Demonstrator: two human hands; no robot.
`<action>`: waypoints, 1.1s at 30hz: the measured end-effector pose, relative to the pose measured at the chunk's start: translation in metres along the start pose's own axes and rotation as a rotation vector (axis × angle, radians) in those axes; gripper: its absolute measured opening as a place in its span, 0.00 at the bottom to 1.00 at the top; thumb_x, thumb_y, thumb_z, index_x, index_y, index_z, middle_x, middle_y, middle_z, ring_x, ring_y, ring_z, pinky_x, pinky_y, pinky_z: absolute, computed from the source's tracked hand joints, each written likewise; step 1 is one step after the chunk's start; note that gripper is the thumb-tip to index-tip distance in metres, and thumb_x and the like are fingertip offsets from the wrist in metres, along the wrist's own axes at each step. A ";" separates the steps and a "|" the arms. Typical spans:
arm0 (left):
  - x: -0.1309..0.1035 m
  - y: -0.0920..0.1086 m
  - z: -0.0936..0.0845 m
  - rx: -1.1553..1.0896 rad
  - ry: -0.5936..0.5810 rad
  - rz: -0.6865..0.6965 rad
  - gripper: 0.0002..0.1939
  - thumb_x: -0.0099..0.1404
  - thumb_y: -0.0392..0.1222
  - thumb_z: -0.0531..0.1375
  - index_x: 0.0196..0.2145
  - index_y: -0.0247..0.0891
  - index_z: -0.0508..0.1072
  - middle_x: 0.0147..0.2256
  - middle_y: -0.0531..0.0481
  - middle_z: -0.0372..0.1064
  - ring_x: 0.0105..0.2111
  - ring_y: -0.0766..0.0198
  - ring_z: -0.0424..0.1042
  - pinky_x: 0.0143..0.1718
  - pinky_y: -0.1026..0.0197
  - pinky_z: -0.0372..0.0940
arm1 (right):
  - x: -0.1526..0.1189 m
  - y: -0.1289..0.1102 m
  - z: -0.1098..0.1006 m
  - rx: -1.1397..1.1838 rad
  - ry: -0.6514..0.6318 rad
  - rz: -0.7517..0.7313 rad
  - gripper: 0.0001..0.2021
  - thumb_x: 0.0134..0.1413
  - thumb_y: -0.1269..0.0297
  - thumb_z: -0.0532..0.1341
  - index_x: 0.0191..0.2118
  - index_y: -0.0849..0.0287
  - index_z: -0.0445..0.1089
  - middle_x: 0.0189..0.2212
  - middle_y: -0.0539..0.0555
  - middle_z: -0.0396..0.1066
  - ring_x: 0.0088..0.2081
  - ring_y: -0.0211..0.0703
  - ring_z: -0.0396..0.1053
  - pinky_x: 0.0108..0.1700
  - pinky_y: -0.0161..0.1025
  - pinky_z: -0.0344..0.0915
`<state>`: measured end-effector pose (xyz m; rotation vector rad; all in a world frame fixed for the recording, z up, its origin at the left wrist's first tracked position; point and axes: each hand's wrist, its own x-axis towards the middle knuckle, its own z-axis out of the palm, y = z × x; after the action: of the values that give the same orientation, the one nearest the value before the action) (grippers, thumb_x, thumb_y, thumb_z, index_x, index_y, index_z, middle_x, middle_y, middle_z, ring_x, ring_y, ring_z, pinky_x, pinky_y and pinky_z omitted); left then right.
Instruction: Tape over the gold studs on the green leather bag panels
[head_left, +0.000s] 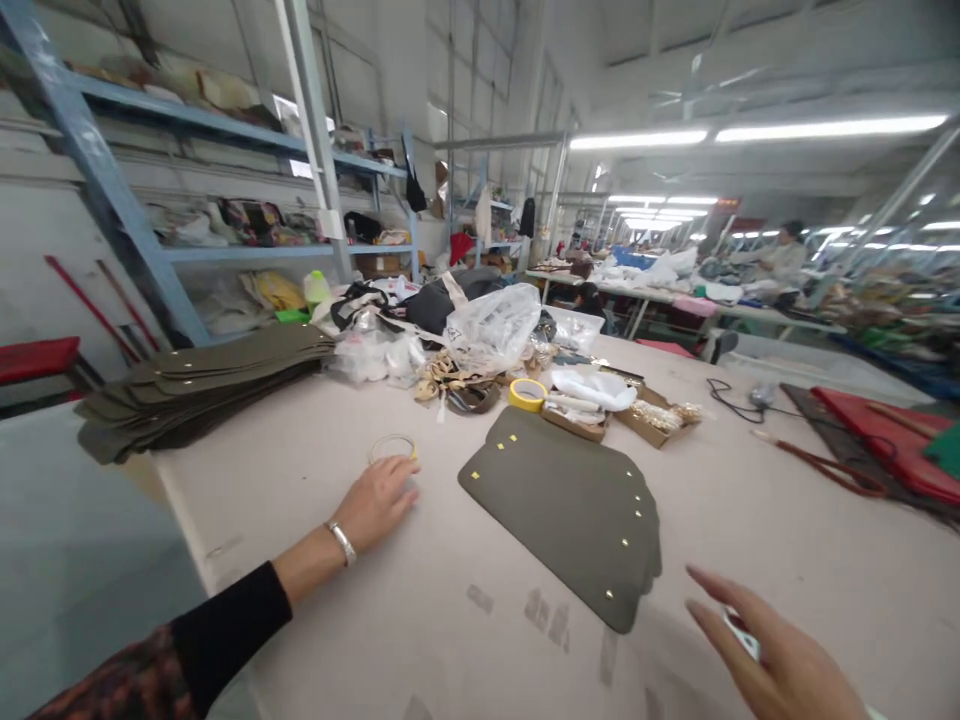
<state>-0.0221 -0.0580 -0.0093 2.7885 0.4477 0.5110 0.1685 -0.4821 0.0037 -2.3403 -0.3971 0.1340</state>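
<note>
My left hand [379,505] lies palm down on the table, thumb and fingers apart, with its fingertips at a thin, pale yellow ring [393,437]. I cannot tell whether they touch it. A fanned stack of dark olive flat panels [555,500] lies between my hands. Small yellow pieces mark its left end, and several small shiny dots run down its right end. To the right of the stack, my right hand [772,645] hovers with thumb and forefinger stretched out. A small white object [741,632] shows between its fingers, its kind partly hidden.
A larger pile of olive panels [202,385] sits at the table's left edge. Behind are a yellow tape roll [526,394], a small box of fittings [660,420] and a clear plastic bag [495,325]. A brown strap [825,465] lies at right. Blue shelves [247,252] stand behind.
</note>
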 end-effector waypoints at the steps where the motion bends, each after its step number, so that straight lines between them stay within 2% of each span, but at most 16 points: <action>1: 0.004 0.001 0.007 -0.029 -0.018 0.022 0.14 0.64 0.41 0.55 0.47 0.38 0.69 0.52 0.41 0.66 0.54 0.52 0.64 0.58 0.46 0.58 | 0.023 -0.020 0.010 -0.105 -0.040 -0.072 0.18 0.49 0.52 0.61 0.47 0.49 0.71 0.47 0.53 0.73 0.48 0.54 0.69 0.54 0.51 0.63; 4: 0.014 0.015 0.031 -0.109 -0.063 0.088 0.20 0.64 0.45 0.57 0.53 0.39 0.66 0.58 0.41 0.61 0.58 0.53 0.60 0.60 0.47 0.57 | 0.094 -0.071 0.047 -0.382 -0.060 -0.199 0.20 0.60 0.57 0.49 0.52 0.58 0.67 0.51 0.56 0.71 0.53 0.49 0.67 0.57 0.45 0.59; 6: 0.021 0.027 0.044 -0.140 -0.073 0.136 0.25 0.62 0.45 0.60 0.56 0.40 0.63 0.61 0.41 0.55 0.60 0.52 0.56 0.61 0.46 0.55 | 0.136 -0.090 0.072 -0.509 -0.048 -0.205 0.21 0.63 0.61 0.46 0.55 0.63 0.65 0.53 0.59 0.70 0.55 0.46 0.66 0.57 0.40 0.58; 9: 0.034 0.038 0.055 -0.164 -0.102 0.210 0.29 0.58 0.45 0.63 0.57 0.42 0.63 0.63 0.40 0.52 0.62 0.49 0.53 0.61 0.45 0.54 | 0.178 -0.097 0.102 -0.599 -0.004 -0.155 0.21 0.63 0.65 0.45 0.54 0.68 0.64 0.51 0.65 0.70 0.53 0.49 0.67 0.55 0.41 0.58; 12: 0.046 0.042 0.059 -0.181 -0.137 0.261 0.30 0.58 0.47 0.64 0.57 0.42 0.63 0.63 0.40 0.52 0.63 0.48 0.51 0.62 0.43 0.52 | 0.197 -0.088 0.119 -0.663 0.044 -0.082 0.20 0.63 0.63 0.46 0.53 0.69 0.64 0.46 0.68 0.71 0.48 0.54 0.70 0.49 0.45 0.61; 16: 0.061 0.051 0.060 -0.179 -0.176 0.353 0.30 0.59 0.50 0.63 0.57 0.42 0.64 0.62 0.41 0.54 0.64 0.47 0.48 0.63 0.41 0.48 | 0.205 -0.079 0.126 -0.714 0.076 -0.082 0.19 0.62 0.57 0.49 0.50 0.65 0.66 0.47 0.65 0.70 0.50 0.53 0.66 0.50 0.44 0.59; 23: 0.081 0.083 0.076 -0.185 -0.201 0.490 0.31 0.59 0.59 0.61 0.55 0.39 0.66 0.60 0.40 0.58 0.63 0.48 0.51 0.64 0.43 0.46 | 0.200 -0.081 0.127 -0.746 0.098 -0.121 0.19 0.62 0.52 0.49 0.49 0.59 0.68 0.47 0.61 0.68 0.51 0.54 0.63 0.50 0.47 0.57; 27: 0.070 0.083 0.080 -0.197 -0.223 0.529 0.31 0.59 0.58 0.61 0.56 0.40 0.66 0.60 0.40 0.58 0.63 0.48 0.52 0.64 0.43 0.44 | 0.183 -0.084 0.131 -0.745 0.078 -0.153 0.18 0.62 0.52 0.49 0.48 0.57 0.68 0.47 0.59 0.68 0.51 0.53 0.62 0.50 0.45 0.56; 33: 0.032 0.069 0.057 -0.211 -0.327 0.485 0.33 0.59 0.56 0.62 0.59 0.43 0.62 0.63 0.42 0.54 0.64 0.49 0.50 0.65 0.43 0.44 | 0.146 -0.095 0.138 -0.727 0.081 -0.172 0.18 0.63 0.52 0.48 0.49 0.55 0.67 0.49 0.59 0.67 0.50 0.52 0.62 0.49 0.45 0.56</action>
<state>0.0456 -0.1216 -0.0294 2.6879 -0.3404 0.1703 0.2540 -0.2795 -0.0260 -2.9880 -0.6921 -0.2268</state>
